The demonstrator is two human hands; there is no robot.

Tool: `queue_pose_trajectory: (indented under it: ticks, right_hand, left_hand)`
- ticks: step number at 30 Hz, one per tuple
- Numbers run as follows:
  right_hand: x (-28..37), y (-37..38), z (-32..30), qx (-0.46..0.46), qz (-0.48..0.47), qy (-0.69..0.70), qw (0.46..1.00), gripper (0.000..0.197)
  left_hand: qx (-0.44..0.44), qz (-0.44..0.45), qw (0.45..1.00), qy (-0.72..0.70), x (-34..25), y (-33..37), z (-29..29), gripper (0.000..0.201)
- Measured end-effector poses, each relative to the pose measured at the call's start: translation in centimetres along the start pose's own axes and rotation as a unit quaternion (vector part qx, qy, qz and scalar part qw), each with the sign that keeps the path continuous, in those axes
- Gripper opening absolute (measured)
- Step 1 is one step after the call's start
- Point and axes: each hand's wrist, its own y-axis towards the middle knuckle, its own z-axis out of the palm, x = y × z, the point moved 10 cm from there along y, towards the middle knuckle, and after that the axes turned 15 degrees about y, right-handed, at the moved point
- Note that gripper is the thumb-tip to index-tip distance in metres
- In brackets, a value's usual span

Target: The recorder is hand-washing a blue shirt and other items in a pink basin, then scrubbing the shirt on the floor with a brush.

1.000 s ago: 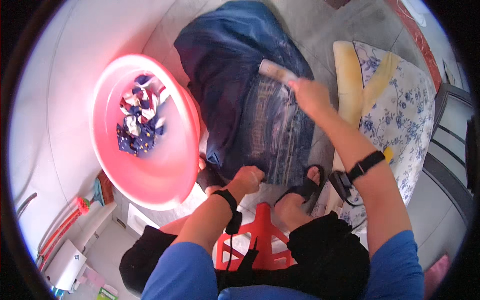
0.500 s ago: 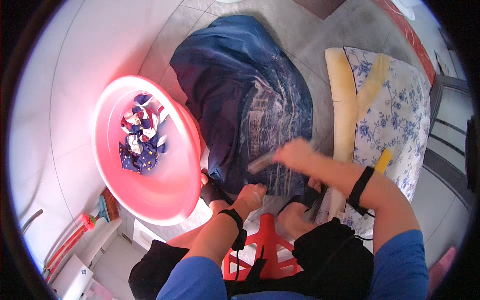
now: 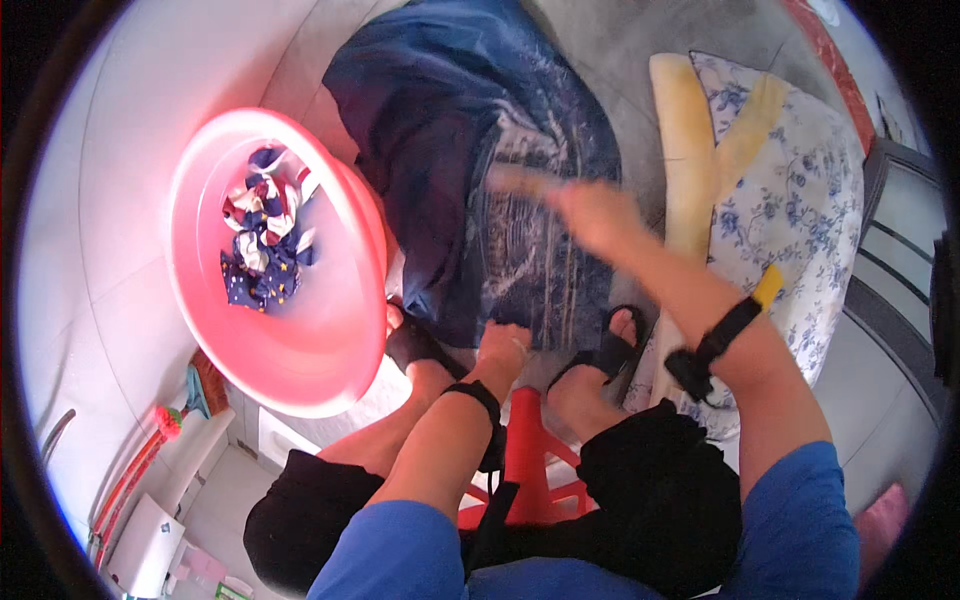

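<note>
A large dark blue cloth (image 3: 420, 130) lies spread on the floor before me, its middle streaked with whitish suds. My right hand (image 3: 600, 215) is closed round the end of a pale scrub brush (image 3: 520, 182), which is blurred by motion over the sudsy patch. The bristles are too smeared to make out. At the cloth's near edge, my left hand (image 3: 505, 345) is closed on the fabric, with some foam on its skin.
To the left stands a pink basin (image 3: 290, 370) holding patterned navy, red and white cloth (image 3: 265, 235). A folded blue-flowered mat (image 3: 770, 200) with a yellowish rolled edge lies at right. Below my lap is a red stool (image 3: 525, 450); my sandalled feet flank the cloth's near edge.
My right hand and the brush have moved away from me, up the cloth. My left hand stays at the near edge. The whole view has shifted slightly.
</note>
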Motion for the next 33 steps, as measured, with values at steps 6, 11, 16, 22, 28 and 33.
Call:
queue_pose_trajectory:
  ticks: [6,11,16,22,28,33]
  right_hand:
    - [-0.3,1.0,-0.4,-0.01,-0.031,0.001,0.999,0.024]
    - [0.3,1.3,-2.0,-0.058,0.018,0.086,0.994,0.023]
    - [-0.8,2.7,0.4,0.013,-0.056,-0.01,0.998,0.022]
    - [1.8,-0.3,5.2,0.088,0.019,0.065,0.994,0.027]
    - [-4.6,6.0,-6.4,-0.114,0.085,0.093,0.985,0.023]
    - [-2.2,0.3,7.1,0.067,0.133,0.035,0.988,0.025]
  left_hand:
    - [-0.041,-0.003,0.999,0.016,-0.3,0.4,1.4,0.018]
    - [-0.026,-0.009,1.0,0.004,0.4,-0.3,1.3,0.016]
    - [-0.066,0.011,0.998,0.003,0.0,0.7,0.7,0.018]
    - [-0.017,0.002,1.0,-0.013,0.1,0.0,1.2,0.018]
    - [-0.081,0.01,0.996,-0.018,-0.3,0.3,-0.4,0.018]
    - [-0.017,0.018,1.0,-0.001,-1.2,0.6,0.0,0.018]
